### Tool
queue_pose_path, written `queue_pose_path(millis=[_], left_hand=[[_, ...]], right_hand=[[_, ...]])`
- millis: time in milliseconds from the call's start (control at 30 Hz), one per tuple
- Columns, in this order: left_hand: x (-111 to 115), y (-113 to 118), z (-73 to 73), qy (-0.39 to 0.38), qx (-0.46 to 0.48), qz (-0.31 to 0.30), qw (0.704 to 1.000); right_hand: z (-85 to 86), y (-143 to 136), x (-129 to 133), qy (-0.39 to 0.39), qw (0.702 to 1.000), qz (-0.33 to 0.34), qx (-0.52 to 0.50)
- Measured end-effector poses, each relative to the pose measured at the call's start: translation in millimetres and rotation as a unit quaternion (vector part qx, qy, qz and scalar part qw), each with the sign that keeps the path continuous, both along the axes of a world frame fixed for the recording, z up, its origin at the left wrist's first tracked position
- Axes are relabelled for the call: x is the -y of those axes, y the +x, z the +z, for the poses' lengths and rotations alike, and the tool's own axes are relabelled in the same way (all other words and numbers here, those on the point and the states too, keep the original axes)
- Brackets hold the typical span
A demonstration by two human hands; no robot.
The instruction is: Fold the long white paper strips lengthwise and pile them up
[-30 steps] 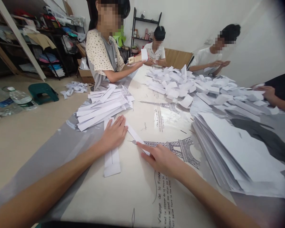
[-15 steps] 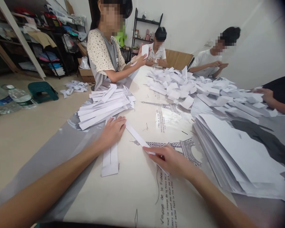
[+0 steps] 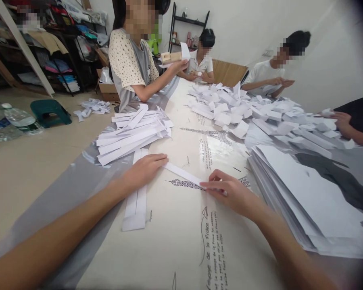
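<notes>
A: Narrow paper strip (image 3: 181, 173): location?

B: On the table (image 3: 169, 241), inward of its left edge. One end is pressed by the left hand (image 3: 147, 171), nearly flat and open; the other is pinched by the right hand (image 3: 230, 191), fingers curled.

A: Handling?

B: Best kept straight; light, even pressure advised.

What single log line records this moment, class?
left hand: on narrow strip | right hand: farther along it | nearby: strip pile, sheet stack

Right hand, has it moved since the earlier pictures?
Yes, the right hand has moved right, along the nearer printed Eiffel Tower, from near its tip towards its base.
</notes>
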State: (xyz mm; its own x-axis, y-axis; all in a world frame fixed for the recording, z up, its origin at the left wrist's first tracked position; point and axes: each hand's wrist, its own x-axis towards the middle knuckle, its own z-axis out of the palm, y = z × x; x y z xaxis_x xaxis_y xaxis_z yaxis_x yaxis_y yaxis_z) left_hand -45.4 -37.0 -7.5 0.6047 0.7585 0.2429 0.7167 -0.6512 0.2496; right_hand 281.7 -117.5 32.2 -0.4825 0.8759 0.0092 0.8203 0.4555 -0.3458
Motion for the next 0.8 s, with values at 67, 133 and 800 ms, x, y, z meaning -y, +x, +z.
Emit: queue_pose_path(millis=[67,133,800], left_hand=[[-2,-3,2.3,-0.005,-0.002,-0.026,1.000],[-4,-7,5.1,-0.013,0.007,-0.045,0.999],[-6,-17,29.1,0.029,0.049,-0.096,0.994]], right_hand=[[-1.7,4,-3,0.023,1.000,-0.021,-0.002],[-2.4,7,-7,0.030,0.999,-0.036,-0.011],[13.8,38,-19,-0.031,0.995,-0.031,-0.089]])
